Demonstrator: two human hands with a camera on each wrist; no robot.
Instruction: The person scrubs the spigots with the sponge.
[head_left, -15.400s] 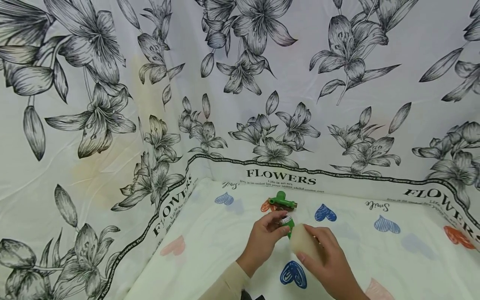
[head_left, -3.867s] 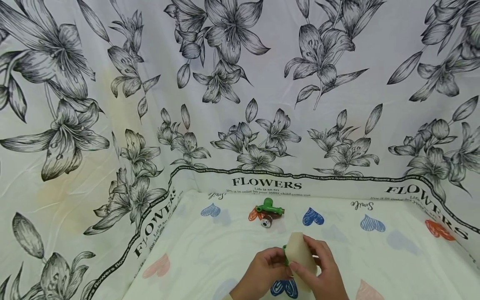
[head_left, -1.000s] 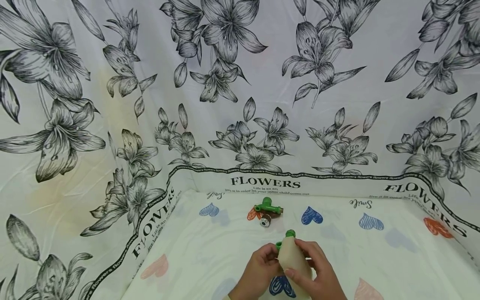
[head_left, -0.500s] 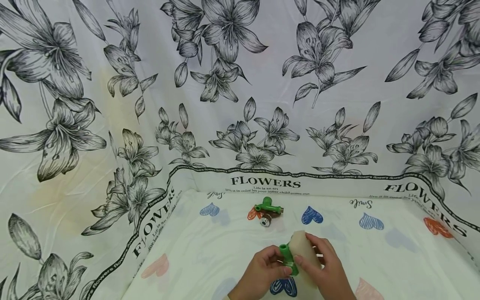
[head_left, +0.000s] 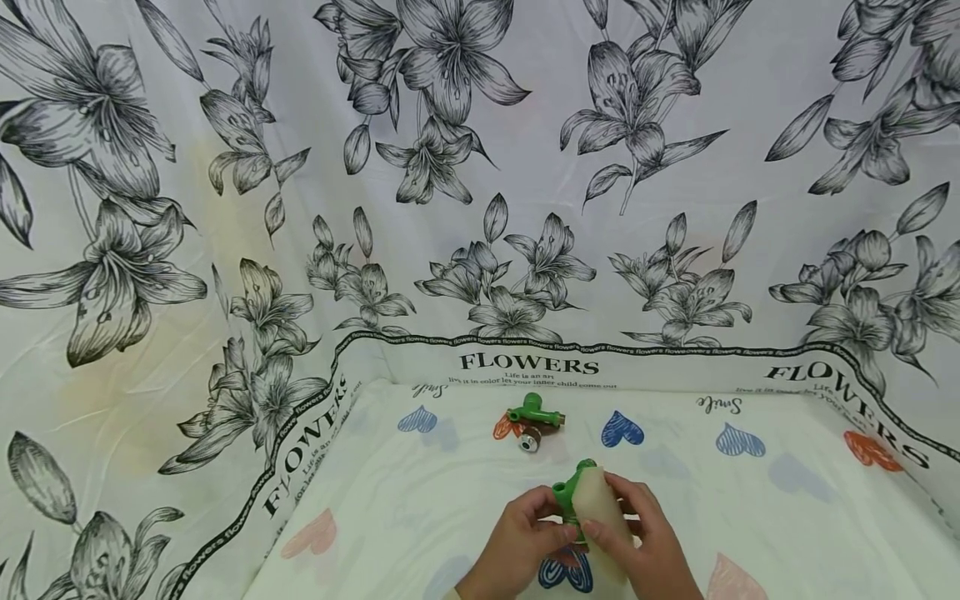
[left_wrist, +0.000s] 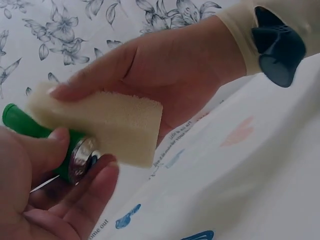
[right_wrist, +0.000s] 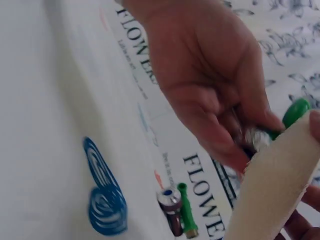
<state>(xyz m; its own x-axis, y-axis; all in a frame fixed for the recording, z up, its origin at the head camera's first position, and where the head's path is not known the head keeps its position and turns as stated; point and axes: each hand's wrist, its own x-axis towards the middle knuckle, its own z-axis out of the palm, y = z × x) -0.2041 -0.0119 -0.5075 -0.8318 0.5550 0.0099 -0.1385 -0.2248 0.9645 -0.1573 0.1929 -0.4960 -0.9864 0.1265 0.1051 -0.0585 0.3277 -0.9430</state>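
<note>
A green fitting (head_left: 562, 493) with a branching body and a shiny chrome end (left_wrist: 81, 159) is pinched between the thumb and fingers of my left hand (head_left: 517, 537). My right hand (head_left: 651, 537) grips a cream-coloured sponge block (head_left: 598, 504), its thumb on the near face and fingers round the far side. The sponge lies against the fitting's side and hides part of it in the head view. In the left wrist view the sponge (left_wrist: 127, 125) covers the fitting's back, with the chrome end facing out between the left fingertips.
Farther back on the white heart-print cloth (head_left: 420, 475) lie a green T-shaped fitting (head_left: 534, 410) with a brass-coloured end and a brown piece (head_left: 529, 439) with a chrome end, side by side. A flower-print curtain (head_left: 465, 275) rises behind and at the left.
Over the last second the left hand has turned the green fitting about, while the sponge has shifted right, then slightly back left along it. The pieces at the back stay put.
</note>
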